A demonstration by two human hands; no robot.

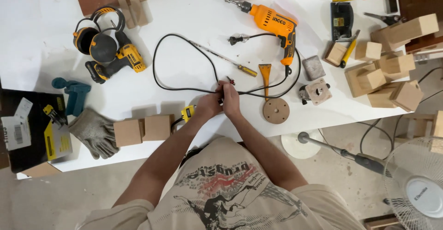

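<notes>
A: Hands?
B: Both at frame centre, touching. Left hand & right hand pinch the black cord where its loop crosses itself (small red bit by the fingers, can't tell what).
A: Cord runs where?
B: Loops left over the white table, then right, up to the orange drill, top centre.
A: Nearby?
B: Wood disc just right of the hands, screwdriver above, wood blocks lower left.

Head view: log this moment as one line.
left hand: pinching black cord | right hand: pinching same cord | orange corded drill: lying on white table
</notes>
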